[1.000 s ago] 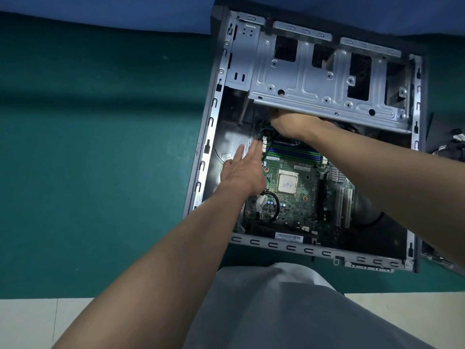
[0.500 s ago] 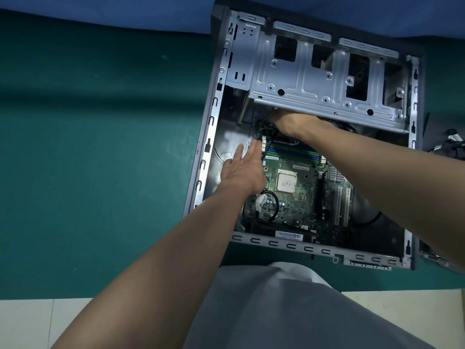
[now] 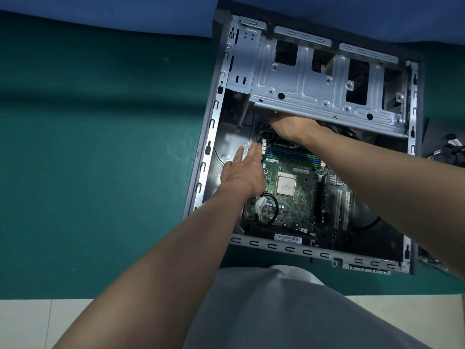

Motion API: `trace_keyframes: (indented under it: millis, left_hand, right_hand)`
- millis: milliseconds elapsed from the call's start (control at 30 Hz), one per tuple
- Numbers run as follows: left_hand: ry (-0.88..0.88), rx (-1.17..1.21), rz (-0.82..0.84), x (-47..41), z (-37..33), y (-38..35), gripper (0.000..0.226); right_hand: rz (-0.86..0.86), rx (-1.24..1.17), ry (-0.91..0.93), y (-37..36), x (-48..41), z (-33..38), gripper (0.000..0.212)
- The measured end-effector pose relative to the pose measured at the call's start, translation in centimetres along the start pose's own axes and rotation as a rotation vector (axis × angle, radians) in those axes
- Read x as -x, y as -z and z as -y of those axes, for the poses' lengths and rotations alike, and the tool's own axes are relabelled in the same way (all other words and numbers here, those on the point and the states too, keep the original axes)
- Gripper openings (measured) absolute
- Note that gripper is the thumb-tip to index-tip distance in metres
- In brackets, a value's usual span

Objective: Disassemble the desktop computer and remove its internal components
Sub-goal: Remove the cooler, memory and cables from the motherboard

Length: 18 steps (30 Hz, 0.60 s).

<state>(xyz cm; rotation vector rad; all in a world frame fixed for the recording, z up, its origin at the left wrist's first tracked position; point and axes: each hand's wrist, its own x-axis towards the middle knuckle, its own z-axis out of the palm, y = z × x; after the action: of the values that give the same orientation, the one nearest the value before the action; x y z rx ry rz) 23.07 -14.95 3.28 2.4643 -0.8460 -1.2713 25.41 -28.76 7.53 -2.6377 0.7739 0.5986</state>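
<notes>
The open grey metal desktop computer case (image 3: 201,172) lies on its side on the green table surface (image 3: 100,147), filling the picture from about 12 o'clock round to 4 o'clock, its side panel off and its inside showing. In its floor sits the green motherboard (image 3: 297,205), with a square silver processor (image 3: 286,184) near its middle. At the board's 12 o'clock edge run the blue and green memory slots (image 3: 294,154). At the board's 3 o'clock side stand the long white expansion slots (image 3: 341,210), and at its 8 o'clock corner a black cable loop (image 3: 274,200) curls over small capacitors. A white barcode label (image 3: 288,238) lies at 6 o'clock, just inside the case rim.

Over the upper half of the case spans the silver perforated metal drive cage (image 3: 314,84).

The left hand (image 3: 242,175) rests flat at the board's 10 o'clock corner, fingers stretched out and close together, touching the board edge and the bare case floor, gripping nothing. The right hand (image 3: 289,127) reaches in from 3 o'clock and goes under the lower edge of the drive cage, above the memory slots; its fingers are hidden by the cage, so I cannot tell whether they hold anything.

At the picture's 3 o'clock edge, outside the case, lies a bundle of loose black and white cables (image 3: 450,149). A blue wall (image 3: 125,11) runs along 12 o'clock, and pale floor tiles (image 3: 37,323) show at 7 o'clock beside the person's grey garment (image 3: 276,311).
</notes>
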Motion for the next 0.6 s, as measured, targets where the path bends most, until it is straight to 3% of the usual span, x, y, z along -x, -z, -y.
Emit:
trace_keyframes:
  millis: [200,267,433,600]
  left_hand:
    - [0.001,-0.011,-0.003,-0.1,0.0,-0.1,0.089]
    - [0.003,-0.009,-0.002,-0.1,0.0,-0.1,0.089]
    - [0.002,-0.004,-0.004,0.0,0.1,-0.1,0.089]
    - [-0.001,-0.006,-0.004,0.0,0.0,0.0,0.089]
  right_hand:
    - [0.163,0.002,0.014,-0.1,0.4,-0.8,0.042]
    - [0.133,0.031,0.070,0.1,0.4,-0.7,0.041]
    - [0.076,-0.065,-0.079,0.4,0.2,0.1,0.034]
    - [0.017,-0.106,-0.058,0.2,0.4,0.1,0.030]
